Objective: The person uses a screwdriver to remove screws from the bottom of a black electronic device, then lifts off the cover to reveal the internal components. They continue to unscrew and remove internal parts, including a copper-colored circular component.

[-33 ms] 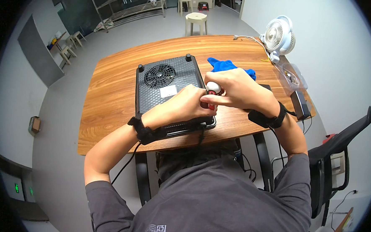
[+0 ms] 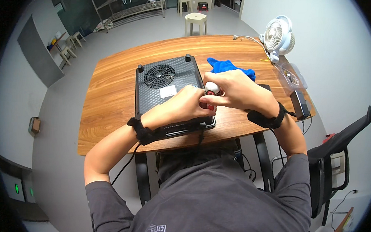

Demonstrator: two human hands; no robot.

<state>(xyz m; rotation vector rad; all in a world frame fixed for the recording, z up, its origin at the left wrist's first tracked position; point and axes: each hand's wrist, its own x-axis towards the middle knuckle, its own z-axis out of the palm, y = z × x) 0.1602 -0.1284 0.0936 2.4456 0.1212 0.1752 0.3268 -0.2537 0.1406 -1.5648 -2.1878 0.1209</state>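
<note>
A black induction cooker [image 2: 146,98] lies upside down on the wooden table, its round fan grille, white label and small feet facing up. At its right edge, my right hand [image 2: 235,91] wraps round a screwdriver [image 2: 212,89] with a white, red and black handle, held upright with the white end on top. My left hand [image 2: 185,102] lies over the cooker's near right part, its fingers closed against the lower part of the screwdriver. The screwdriver's tip is hidden behind the hands. A black strap circles each wrist.
A blue cloth [image 2: 230,68] lies beyond my right hand. On the table's right side are a white fan [image 2: 277,37], a clear plastic tray [image 2: 291,77] and a black power adapter [image 2: 300,104] with cables. A black office chair [image 2: 330,161] stands at right.
</note>
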